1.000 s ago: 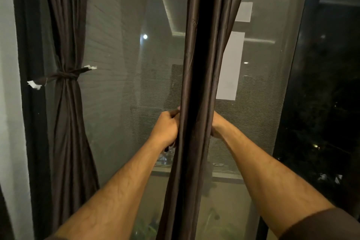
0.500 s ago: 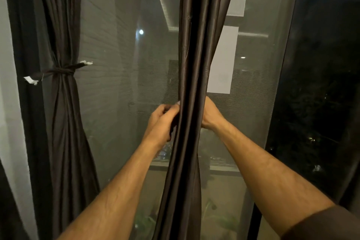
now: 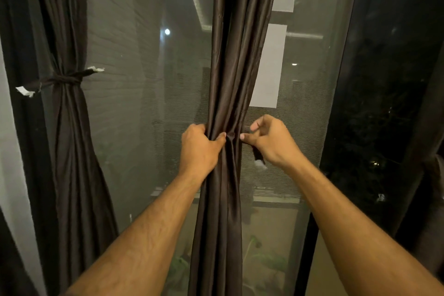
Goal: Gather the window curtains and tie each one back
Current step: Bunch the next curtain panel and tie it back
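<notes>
From the head camera, a dark brown satin curtain [image 3: 230,79] hangs gathered in front of the mesh-screened window glass [image 3: 144,127]. The left hand [image 3: 199,149] has its grip closed round the bunched folds, thumb across the front. Just right of the folds, the right hand [image 3: 271,139] pinches what seems to be a dark tie strip [image 3: 259,158] with a white end hanging below the palm. At far left, a second dark curtain [image 3: 69,127] is already bound by a knotted tie-back [image 3: 62,79].

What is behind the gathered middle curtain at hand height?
Behind the middle curtain is a mesh-screened window with reflections. The left hand grips the curtain; the right hand pinches a tie strip. The strip's path behind the curtain is hidden.
</notes>
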`<state>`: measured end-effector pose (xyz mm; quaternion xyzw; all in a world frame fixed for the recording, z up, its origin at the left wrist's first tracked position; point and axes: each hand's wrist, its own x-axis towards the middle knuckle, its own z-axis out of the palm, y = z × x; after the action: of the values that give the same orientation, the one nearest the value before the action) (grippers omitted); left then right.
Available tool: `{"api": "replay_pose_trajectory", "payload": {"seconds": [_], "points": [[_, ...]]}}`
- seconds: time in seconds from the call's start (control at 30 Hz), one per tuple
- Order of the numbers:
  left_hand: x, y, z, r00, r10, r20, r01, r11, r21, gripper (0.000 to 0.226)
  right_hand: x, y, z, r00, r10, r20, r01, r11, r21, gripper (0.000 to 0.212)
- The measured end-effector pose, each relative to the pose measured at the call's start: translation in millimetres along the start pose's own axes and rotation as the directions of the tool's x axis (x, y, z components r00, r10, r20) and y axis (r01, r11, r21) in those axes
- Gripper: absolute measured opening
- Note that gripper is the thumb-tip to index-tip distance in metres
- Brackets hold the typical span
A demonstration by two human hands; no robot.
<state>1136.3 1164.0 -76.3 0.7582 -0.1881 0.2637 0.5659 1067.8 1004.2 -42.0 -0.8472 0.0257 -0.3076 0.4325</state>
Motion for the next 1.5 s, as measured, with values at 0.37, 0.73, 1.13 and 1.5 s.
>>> {"api": "replay_pose_trajectory", "payload": {"seconds": [0.37, 0.73, 1.13, 1.5], "points": [[-5.6, 19.5, -2.4, 0.900, -0.319, 0.296, 0.426, 0.787, -0.446, 0.019, -40.8, -15.4, 29.6, 0.991, 0.001, 0.136, -0.010, 0.998, 0.067, 0.024], [-2.9, -12.9, -17.6, 0.889, -0.321, 0.327, 0.454, 0.712, -0.536, 0.029, -36.4, -6.4, 53.3, 0.974, 0.200, -0.102, -0.184, 0.972, 0.149, 0.033], [-4.8, -14.4, -21.6, 0.844, -0.243, 0.478, 0.480, 0.740, -0.471, 0.009, -37.1, -8.8, 53.2, 0.957, 0.226, 0.180, -0.289, 0.772, 0.566, 0.030], [-9.6, -30.6, -15.2, 0.884, -0.228, 0.407, 0.437, 0.712, -0.549, 0.022, -37.0, -2.7, 53.9, 0.968, 0.237, 0.083, -0.248, 0.847, 0.470, 0.036]]}}
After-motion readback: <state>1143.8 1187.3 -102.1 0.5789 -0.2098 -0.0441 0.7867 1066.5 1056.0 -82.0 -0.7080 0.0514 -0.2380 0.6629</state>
